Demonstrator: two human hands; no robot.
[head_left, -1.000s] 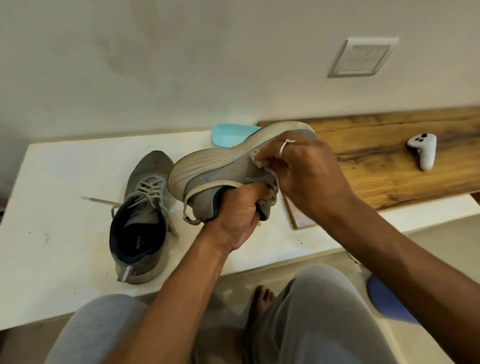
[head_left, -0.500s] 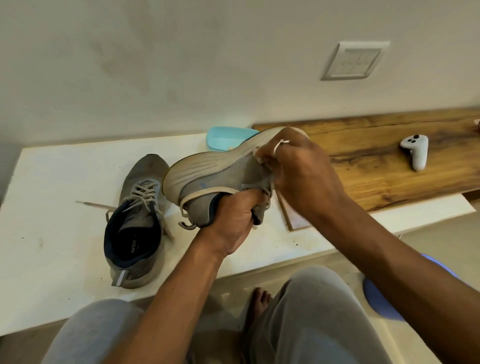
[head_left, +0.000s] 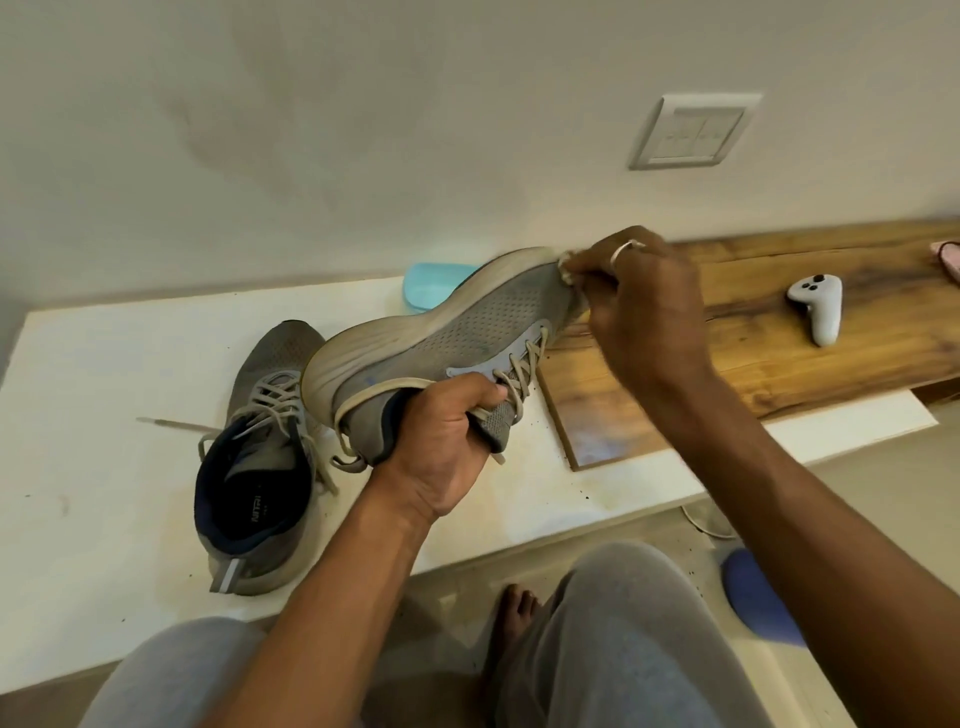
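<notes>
While the left hand (head_left: 441, 441) grips the grey mesh running shoe with a thick pale sole (head_left: 467, 327) at its collar and tongue, with the fingers curled tightly round the opening, this shoe is held in the air on its side. It is just right of and above the second grey laced shoe (head_left: 260, 467), which lies flat on the white tabletop (head_left: 104, 389). The right hand (head_left: 644, 306), with a ring on one finger, pinches a small whitish cloth (head_left: 566, 270) between thumb and fingertips and presses it on the toe end, the end farthest from the second shoe. I judge that the wiping is now at the toe. The pale sole edge looks dull and greyish along most of its length, so much cleaning seems left, and the second shoe appears not yet done. On the dark insole of the second shoe, pale letters read about "NITR", and the rest is too small to tell. On the held shoe I can read no writing. Well to the right of the second shoe, a white game controller (head_left: 818, 306) lies on a brown wooden board (head_left: 753, 353).
</notes>
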